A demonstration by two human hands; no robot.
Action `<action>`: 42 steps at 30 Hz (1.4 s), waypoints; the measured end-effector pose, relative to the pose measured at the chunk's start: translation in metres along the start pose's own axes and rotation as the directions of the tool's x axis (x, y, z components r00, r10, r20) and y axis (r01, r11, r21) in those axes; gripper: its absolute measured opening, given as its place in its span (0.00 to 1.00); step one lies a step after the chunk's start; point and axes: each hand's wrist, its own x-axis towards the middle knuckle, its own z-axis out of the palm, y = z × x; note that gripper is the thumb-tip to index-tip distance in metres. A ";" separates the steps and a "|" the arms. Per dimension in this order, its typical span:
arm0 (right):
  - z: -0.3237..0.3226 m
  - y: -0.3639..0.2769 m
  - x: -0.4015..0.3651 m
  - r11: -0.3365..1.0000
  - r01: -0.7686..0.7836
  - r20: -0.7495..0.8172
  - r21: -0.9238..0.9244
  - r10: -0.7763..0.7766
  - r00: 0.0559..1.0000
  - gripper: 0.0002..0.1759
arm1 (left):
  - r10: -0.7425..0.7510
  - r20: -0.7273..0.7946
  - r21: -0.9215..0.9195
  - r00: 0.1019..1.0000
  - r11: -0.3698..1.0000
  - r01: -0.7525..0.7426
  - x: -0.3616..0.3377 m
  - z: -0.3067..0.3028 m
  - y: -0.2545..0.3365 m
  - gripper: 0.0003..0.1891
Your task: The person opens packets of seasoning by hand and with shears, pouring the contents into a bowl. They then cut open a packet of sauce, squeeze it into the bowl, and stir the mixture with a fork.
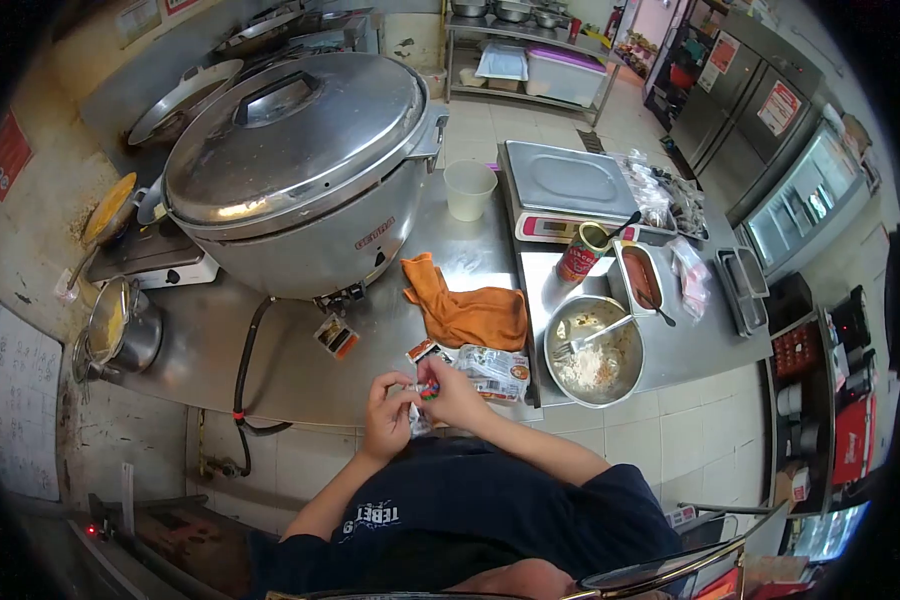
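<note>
My left hand [386, 418] and my right hand [454, 398] meet at the counter's front edge, fingers pinched together. Between them is a small plastic packet [429, 390] with red and green print, mostly covered by my fingers. Just beyond my right hand lies a clear plastic pack [493, 368] with printed labels, beside a small orange-and-white sachet [426, 350]. An orange cloth [475, 316] is crumpled behind these. To the right, a steel bowl [632, 380] holds white powder [602, 372] and a fork [592, 338].
A large lidded steel cooker [290, 240] fills the counter's left side, its black hose [251, 365] hanging over the front. A sachet [337, 336] lies near it. Behind are a plastic cup [469, 190] and a scale [568, 180]. An open can [582, 255] adjoins a sauce container [638, 278].
</note>
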 end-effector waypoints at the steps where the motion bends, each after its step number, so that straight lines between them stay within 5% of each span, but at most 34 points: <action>1: 0.003 -0.004 0.005 0.998 0.007 -0.066 -0.058 -0.011 0.998 0.17 | 0.007 0.007 -0.005 1.000 1.000 -0.007 -0.002 -0.003 -0.002 0.10; 6: 0.021 -0.008 0.012 0.902 0.094 -0.112 -0.422 -0.154 0.982 0.15 | 0.105 -0.032 0.123 0.994 0.987 -0.100 -0.006 -0.017 -0.006 0.12; 9: 0.013 -0.010 0.017 0.947 0.231 -0.159 -0.225 -0.269 0.950 0.13 | 0.152 -0.013 0.136 0.988 0.980 -0.148 -0.007 -0.028 -0.010 0.13; 12: 0.012 -0.022 0.014 0.981 0.191 -0.141 0.026 -0.186 0.973 0.11 | 0.135 -0.084 0.021 0.987 0.991 -0.133 -0.005 -0.032 -0.012 0.14; 14: 0.015 -0.024 0.013 0.988 0.148 -0.158 0.047 -0.139 0.978 0.11 | 0.234 -0.033 0.120 0.972 0.966 -0.229 0.004 -0.038 0.006 0.14; 17: 0.017 -0.036 0.014 0.974 0.051 -0.310 -0.223 -0.120 0.943 0.15 | 0.363 0.048 0.229 0.931 0.903 -0.364 0.014 -0.036 0.011 0.13; 20: 0.014 -0.038 0.019 0.990 0.041 -0.359 -0.133 -0.087 0.929 0.18 | 0.455 0.092 0.235 0.886 0.854 -0.464 0.018 -0.041 0.002 0.18; 21: 0.007 -0.045 0.015 0.999 -0.036 -0.242 -0.022 0.030 0.970 0.20 | 0.461 0.076 0.185 0.884 0.865 -0.467 0.027 -0.046 0.009 0.23; 23: 0.004 -0.047 0.011 0.997 0.070 -0.176 -0.022 -0.073 0.982 0.22 | 0.465 0.054 0.136 0.884 0.873 -0.468 0.037 -0.053 0.011 0.30; 24: 0.006 -0.047 0.007 0.986 0.167 -0.104 -0.006 -0.166 0.981 0.24 | 0.399 0.197 0.276 0.895 0.854 -0.441 0.037 -0.056 0.008 0.34; 25: 0.011 -0.037 0.007 0.966 0.129 0.093 0.224 -0.153 0.984 0.27 | 0.306 0.323 0.410 0.896 0.808 -0.423 0.036 -0.058 0.005 0.40; 26: 0.009 -0.034 0.005 0.966 0.129 0.101 0.223 -0.154 0.983 0.27 | 0.303 0.317 0.415 0.899 0.808 -0.418 0.033 -0.058 0.002 0.40; 27: 0.004 -0.042 0.004 0.828 -0.078 0.210 0.555 -0.049 0.976 0.28 | 0.297 0.275 0.368 0.914 0.846 -0.386 0.029 -0.058 -0.001 0.38; 28: 0.000 -0.046 0.004 0.556 -0.297 0.350 0.776 0.011 0.937 0.28 | 0.288 0.231 0.319 0.929 0.880 -0.352 0.025 -0.058 -0.003 0.37; 29: 0.002 -0.034 0.007 0.870 -0.053 0.290 0.491 -0.105 0.951 0.26 | 0.283 0.217 0.326 0.934 0.881 -0.343 0.021 -0.058 -0.005 0.37; 33: 0.034 -0.037 0.016 0.991 -0.018 0.106 0.130 0.005 0.994 0.18 | 0.175 0.160 0.255 0.971 0.943 -0.212 -0.004 -0.059 -0.005 0.36; 36: 0.064 -0.017 0.023 0.994 0.056 0.153 -0.089 -0.042 0.987 0.20 | 0.150 0.098 0.271 0.984 0.947 -0.171 -0.028 -0.059 -0.023 0.34; 37: 0.067 -0.021 0.028 0.985 0.119 0.245 -0.126 -0.086 0.966 0.21 | 0.020 0.078 0.228 0.997 0.973 -0.037 -0.037 -0.065 -0.027 0.32; 38: 0.071 -0.018 0.040 0.995 0.022 0.425 0.096 -0.061 0.903 0.23 | -0.109 0.064 0.181 0.992 0.979 0.096 -0.043 -0.073 -0.034 0.30; 40: 0.080 -0.008 0.073 0.960 -0.024 0.503 0.281 -0.125 0.855 0.22 | -0.136 -0.064 0.303 0.989 0.941 0.149 -0.048 -0.103 -0.060 0.29; 41: 0.091 0.003 0.093 0.959 -0.018 0.504 0.283 -0.132 0.854 0.22 | -0.165 -0.171 0.364 0.971 0.906 0.218 -0.047 -0.116 -0.070 0.30; 42: 0.107 0.018 0.113 0.994 0.105 0.394 0.017 -0.103 0.913 0.25 | -0.161 -0.170 0.366 0.972 0.906 0.214 -0.044 -0.130 -0.086 0.30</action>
